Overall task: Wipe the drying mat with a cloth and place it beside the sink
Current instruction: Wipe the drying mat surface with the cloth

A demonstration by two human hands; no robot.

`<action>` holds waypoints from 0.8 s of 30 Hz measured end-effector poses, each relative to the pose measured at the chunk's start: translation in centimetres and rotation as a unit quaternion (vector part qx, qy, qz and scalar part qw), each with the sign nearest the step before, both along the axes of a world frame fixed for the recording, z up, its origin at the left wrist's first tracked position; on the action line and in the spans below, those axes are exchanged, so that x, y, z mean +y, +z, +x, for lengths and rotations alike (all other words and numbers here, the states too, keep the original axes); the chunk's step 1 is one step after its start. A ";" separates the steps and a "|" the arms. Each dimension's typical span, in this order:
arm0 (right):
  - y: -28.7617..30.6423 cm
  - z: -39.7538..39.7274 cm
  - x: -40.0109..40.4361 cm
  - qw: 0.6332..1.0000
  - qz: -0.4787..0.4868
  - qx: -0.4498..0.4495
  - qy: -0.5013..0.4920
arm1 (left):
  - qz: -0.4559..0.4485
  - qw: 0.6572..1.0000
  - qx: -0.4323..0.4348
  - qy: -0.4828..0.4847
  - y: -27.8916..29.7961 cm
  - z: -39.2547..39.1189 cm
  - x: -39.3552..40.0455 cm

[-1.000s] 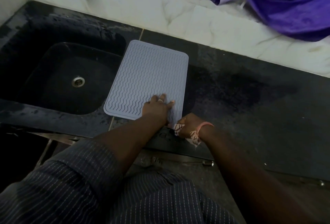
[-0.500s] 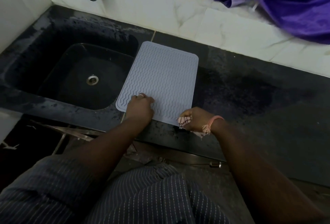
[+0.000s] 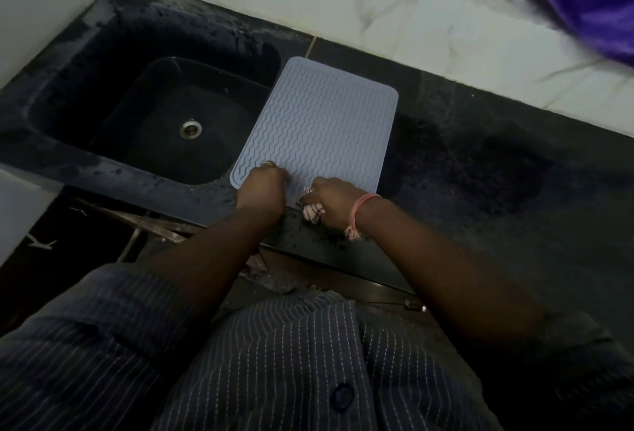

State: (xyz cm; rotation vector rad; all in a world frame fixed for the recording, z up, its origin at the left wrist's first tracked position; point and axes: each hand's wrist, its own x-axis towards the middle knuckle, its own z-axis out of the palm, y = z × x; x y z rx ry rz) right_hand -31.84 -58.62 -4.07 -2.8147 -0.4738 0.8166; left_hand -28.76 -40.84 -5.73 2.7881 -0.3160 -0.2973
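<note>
Mat beside the sink, both hands at its near edge

My left hand [image 3: 262, 187] presses the thin, floppy mat [image 3: 319, 121] on the desk [image 3: 480, 173]; my right hand [image 3: 334, 199] clutches the cloth [image 3: 312, 212].

right hand [image 3: 334, 195] (gripping the cloth [image 3: 313, 212]) moved onto the mat [image 3: 319, 125].

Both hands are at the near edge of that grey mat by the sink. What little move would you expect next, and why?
Probably the right hand pushes the cloth forward up the drying mat, while the left hand holds the near edge. The cloth sits bunched at the mat's near edge, and the ribbed surface ahead of it lies uncovered, beside the sink.
</note>
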 end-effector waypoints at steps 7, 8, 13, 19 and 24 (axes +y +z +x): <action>-0.9 -2.0 -5.3 0.998 -0.035 0.045 0.000 | -0.003 1.000 0.020 0.001 -0.4 0.6 0.4; -0.4 -2.0 -5.8 0.997 -0.046 0.057 0.013 | -0.005 1.000 0.021 0.002 -0.4 0.6 0.5; 3.1 0.0 -6.7 0.983 -0.085 0.163 0.019 | -0.013 0.999 0.037 -0.004 -0.1 1.2 0.7; 3.3 1.9 -3.6 0.993 0.083 0.082 -0.035 | 0.003 0.999 0.034 0.002 0.3 1.0 0.2; 0.4 0.3 -2.2 0.997 0.072 0.038 -0.007 | 0.015 1.000 0.022 0.007 0.2 0.8 -0.2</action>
